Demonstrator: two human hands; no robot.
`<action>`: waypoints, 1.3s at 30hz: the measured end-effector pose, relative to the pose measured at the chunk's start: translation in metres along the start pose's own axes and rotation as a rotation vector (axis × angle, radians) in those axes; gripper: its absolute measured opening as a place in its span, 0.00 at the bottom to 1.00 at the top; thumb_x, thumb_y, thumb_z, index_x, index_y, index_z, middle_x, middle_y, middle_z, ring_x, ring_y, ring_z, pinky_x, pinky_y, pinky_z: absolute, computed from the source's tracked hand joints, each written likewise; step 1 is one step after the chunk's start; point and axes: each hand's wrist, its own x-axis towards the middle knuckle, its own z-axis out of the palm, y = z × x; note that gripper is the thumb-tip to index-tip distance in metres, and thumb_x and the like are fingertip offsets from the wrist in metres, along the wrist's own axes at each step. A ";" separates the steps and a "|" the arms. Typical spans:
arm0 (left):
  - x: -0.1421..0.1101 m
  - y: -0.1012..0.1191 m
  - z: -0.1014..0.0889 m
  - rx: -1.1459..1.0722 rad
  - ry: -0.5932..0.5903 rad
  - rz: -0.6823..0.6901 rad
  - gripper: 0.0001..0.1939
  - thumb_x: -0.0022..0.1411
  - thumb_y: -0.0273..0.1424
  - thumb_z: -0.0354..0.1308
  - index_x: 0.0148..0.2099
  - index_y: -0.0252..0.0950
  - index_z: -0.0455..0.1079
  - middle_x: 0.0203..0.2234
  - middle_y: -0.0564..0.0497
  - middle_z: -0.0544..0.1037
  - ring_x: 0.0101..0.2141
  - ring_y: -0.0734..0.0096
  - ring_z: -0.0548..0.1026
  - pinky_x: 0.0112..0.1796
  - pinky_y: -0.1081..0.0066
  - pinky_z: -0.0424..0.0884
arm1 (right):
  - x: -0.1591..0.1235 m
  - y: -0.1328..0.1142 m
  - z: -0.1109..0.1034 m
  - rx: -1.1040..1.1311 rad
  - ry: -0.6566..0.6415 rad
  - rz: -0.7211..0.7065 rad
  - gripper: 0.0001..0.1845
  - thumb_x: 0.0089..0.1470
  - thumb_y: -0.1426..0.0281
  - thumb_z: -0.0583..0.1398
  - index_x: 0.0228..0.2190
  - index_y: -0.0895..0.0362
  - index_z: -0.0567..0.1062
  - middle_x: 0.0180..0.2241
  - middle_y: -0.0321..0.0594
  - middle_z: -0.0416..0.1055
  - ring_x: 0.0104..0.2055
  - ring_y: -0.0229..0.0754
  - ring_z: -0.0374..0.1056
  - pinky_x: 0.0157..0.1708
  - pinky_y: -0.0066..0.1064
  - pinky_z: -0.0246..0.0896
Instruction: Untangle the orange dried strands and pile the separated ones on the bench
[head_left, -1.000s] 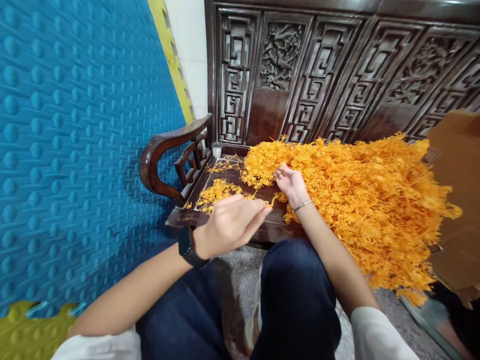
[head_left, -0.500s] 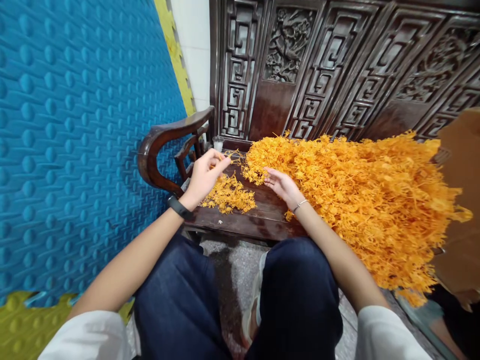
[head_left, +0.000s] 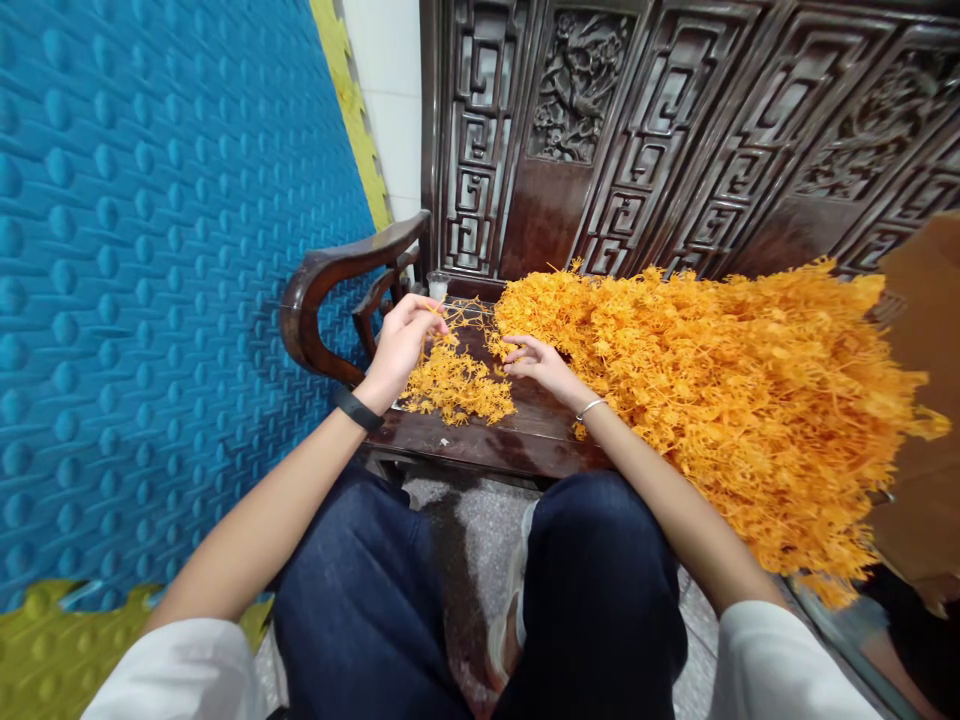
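Hovering by the left side of a small pile of orange sprigs (head_left: 461,388), the left hand (head_left: 401,345) has been drawn back from the front of the wooden seat (head_left: 525,448), over which it was held a second ago; its fingers are curled, thumb and forefinger close together, and whether a sprig is gripped between them cannot be told. The right hand (head_left: 544,368) has been shifted slightly leftward in the last half second, so that its fingers, loosely spread with nothing seen between them, are brought near the left end of the big heap (head_left: 735,400); whether the heap is touched cannot be made out. By this, the work appears to be centred on the small pile, while the bulk of the sprigs is left lying to the right. Around the hands, the left side is filled by a blue foam mat (head_left: 150,300), then by a curved armrest (head_left: 315,285), by which the left hand's room is limited. A clear cup (head_left: 438,286) is set in the back corner, just beyond the left fingers, and could be knocked. Behind the pile, thin stems (head_left: 469,313) are tangled, and could be snagged; the back is closed off by a carved backrest (head_left: 547,215), and at far right some cardboard (head_left: 919,480) is partly hidden by the heap
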 end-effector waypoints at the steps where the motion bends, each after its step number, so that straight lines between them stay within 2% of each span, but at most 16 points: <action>1: -0.001 0.001 0.000 -0.011 -0.024 0.000 0.03 0.52 0.23 0.54 0.32 0.35 0.65 0.22 0.55 0.73 0.26 0.77 0.72 0.30 0.77 0.68 | -0.001 -0.001 0.001 0.015 -0.018 0.002 0.31 0.35 0.74 0.67 0.45 0.55 0.71 0.33 0.36 0.71 0.27 0.34 0.69 0.33 0.31 0.66; 3: -0.003 0.002 0.000 -0.026 -0.085 0.008 0.05 0.55 0.26 0.55 0.36 0.35 0.64 0.22 0.55 0.74 0.27 0.75 0.74 0.31 0.75 0.70 | -0.004 -0.006 0.004 0.054 -0.028 -0.007 0.36 0.35 0.73 0.68 0.49 0.52 0.68 0.37 0.36 0.70 0.28 0.33 0.70 0.34 0.32 0.67; 5: -0.005 0.002 0.001 -0.036 -0.145 0.027 0.07 0.56 0.29 0.55 0.38 0.36 0.62 0.24 0.55 0.74 0.28 0.74 0.76 0.33 0.72 0.73 | -0.008 -0.016 0.009 0.090 -0.020 -0.041 0.30 0.37 0.69 0.67 0.46 0.52 0.70 0.37 0.37 0.71 0.29 0.34 0.70 0.35 0.31 0.67; 8: -0.007 0.002 0.002 -0.009 -0.202 0.079 0.08 0.58 0.30 0.55 0.40 0.36 0.61 0.27 0.54 0.75 0.31 0.73 0.77 0.35 0.71 0.74 | -0.017 -0.037 0.022 0.135 -0.042 -0.111 0.17 0.46 0.59 0.63 0.37 0.55 0.74 0.32 0.37 0.72 0.29 0.34 0.69 0.34 0.29 0.67; 11: -0.011 0.002 0.007 0.053 -0.254 0.150 0.08 0.61 0.31 0.54 0.42 0.36 0.61 0.30 0.52 0.76 0.37 0.71 0.77 0.36 0.71 0.74 | -0.028 -0.058 0.036 0.161 -0.108 -0.157 0.18 0.48 0.54 0.62 0.31 0.57 0.74 0.26 0.35 0.72 0.26 0.33 0.68 0.31 0.28 0.66; 15: -0.024 0.005 0.016 0.138 -0.289 0.239 0.07 0.63 0.31 0.51 0.44 0.36 0.61 0.35 0.49 0.77 0.41 0.70 0.76 0.42 0.69 0.72 | -0.036 -0.069 0.046 0.246 -0.075 -0.114 0.15 0.42 0.59 0.67 0.25 0.57 0.72 0.19 0.30 0.67 0.21 0.31 0.63 0.25 0.26 0.62; 21: -0.038 0.010 0.025 0.279 -0.365 0.328 0.10 0.65 0.30 0.50 0.49 0.37 0.62 0.44 0.47 0.75 0.49 0.67 0.74 0.50 0.66 0.69 | -0.035 -0.067 0.040 0.313 -0.051 -0.024 0.10 0.39 0.65 0.67 0.23 0.58 0.75 0.17 0.29 0.65 0.18 0.28 0.57 0.19 0.23 0.53; 26: -0.038 0.012 0.024 0.335 -0.413 0.403 0.13 0.64 0.29 0.51 0.50 0.37 0.67 0.48 0.48 0.74 0.50 0.67 0.73 0.52 0.67 0.68 | -0.037 -0.069 0.038 0.350 -0.028 -0.108 0.08 0.40 0.68 0.66 0.27 0.57 0.76 0.17 0.29 0.67 0.18 0.29 0.58 0.17 0.22 0.53; 28: -0.039 0.013 0.025 0.320 -0.412 0.439 0.13 0.63 0.27 0.52 0.50 0.37 0.68 0.48 0.48 0.75 0.49 0.68 0.73 0.53 0.67 0.67 | -0.038 -0.070 0.038 0.394 0.006 -0.138 0.07 0.41 0.69 0.65 0.28 0.56 0.76 0.17 0.29 0.67 0.19 0.30 0.60 0.19 0.22 0.57; 31: -0.043 0.016 0.026 0.230 -0.345 0.432 0.12 0.62 0.26 0.54 0.48 0.38 0.69 0.46 0.49 0.75 0.48 0.70 0.73 0.49 0.69 0.70 | -0.039 -0.074 0.035 0.449 0.043 -0.155 0.08 0.43 0.68 0.64 0.30 0.55 0.75 0.22 0.30 0.71 0.24 0.31 0.66 0.29 0.25 0.66; 35: -0.042 0.018 0.028 0.142 -0.253 0.339 0.15 0.56 0.27 0.60 0.47 0.38 0.66 0.42 0.49 0.74 0.45 0.70 0.73 0.41 0.73 0.73 | -0.040 -0.077 0.033 0.490 0.063 -0.192 0.07 0.45 0.69 0.63 0.31 0.53 0.73 0.29 0.32 0.73 0.29 0.33 0.70 0.39 0.30 0.69; 37: -0.038 0.016 0.028 0.142 -0.254 0.272 0.18 0.53 0.28 0.63 0.46 0.37 0.65 0.39 0.50 0.74 0.43 0.70 0.73 0.39 0.73 0.73 | -0.040 -0.077 0.033 0.492 0.065 -0.211 0.06 0.45 0.70 0.62 0.30 0.53 0.72 0.30 0.32 0.73 0.31 0.34 0.71 0.41 0.31 0.69; 39: -0.034 0.012 0.028 0.152 -0.279 0.189 0.15 0.52 0.30 0.63 0.42 0.36 0.66 0.36 0.50 0.74 0.41 0.71 0.74 0.40 0.72 0.72 | -0.041 -0.077 0.034 0.472 0.047 -0.233 0.07 0.46 0.70 0.62 0.31 0.53 0.72 0.31 0.33 0.73 0.34 0.34 0.71 0.43 0.32 0.68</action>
